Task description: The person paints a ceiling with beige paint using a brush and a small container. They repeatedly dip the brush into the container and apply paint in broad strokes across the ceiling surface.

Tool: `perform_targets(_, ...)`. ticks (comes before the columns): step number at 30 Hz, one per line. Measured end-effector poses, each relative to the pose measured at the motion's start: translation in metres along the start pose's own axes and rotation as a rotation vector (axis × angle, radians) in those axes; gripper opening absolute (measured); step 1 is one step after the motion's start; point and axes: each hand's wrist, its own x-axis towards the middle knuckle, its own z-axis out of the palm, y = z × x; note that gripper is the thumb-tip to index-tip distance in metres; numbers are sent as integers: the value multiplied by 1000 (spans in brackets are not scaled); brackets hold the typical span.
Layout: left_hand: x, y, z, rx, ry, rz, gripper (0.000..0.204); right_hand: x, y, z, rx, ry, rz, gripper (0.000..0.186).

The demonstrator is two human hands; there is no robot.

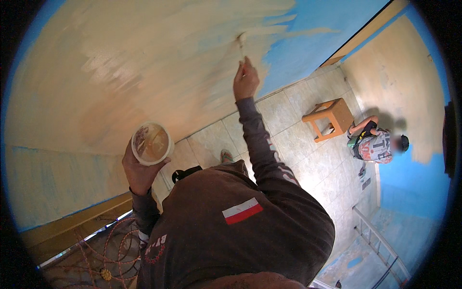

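My right hand (246, 81) is raised to the wall with its fingers closed on the handle of a small paintbrush (242, 45). The brush's bristles meet the beige paint, close to the ragged border with the blue. That wall (159, 58) is mostly covered in streaky beige, with blue (317, 29) at the upper right. In my left hand (140, 174) is a round white tub (168, 139), gripped by its side and tilted so its inside shows. Beige paint lies in it and smears its inner wall.
A brown plastic stool (339, 115) stands on the tiled floor (288, 111). Beyond it, a co-worker (378, 144) is by the far wall, partly beige and partly blue. A metal ladder (380, 241) is at the lower right. Coiled reddish cord (118, 248) lies at the lower left.
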Motion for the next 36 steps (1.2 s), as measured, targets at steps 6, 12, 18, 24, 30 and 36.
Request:
perform_targets(6,1,-2,-3,19,0,1,87,-24,-56,-44,383,-168,297,25)
perform_targets(12,0,-4,-4,34,32,-27,87,4,-43,-47,725,-718,290,23)
perform_targets(18,2,-7,-5,32,23,-35,87,23,-35,-4,700,-842,135,23)
perform_targets(24,9,-8,-3,24,44,-37,87,63,27,18,610,-660,118,23)
perform_targets(30,15,-7,-1,34,45,-49,87,112,122,4,476,-523,198,25)
perform_targets(36,2,8,1,72,27,-16,89,152,189,-45,254,-312,187,22)
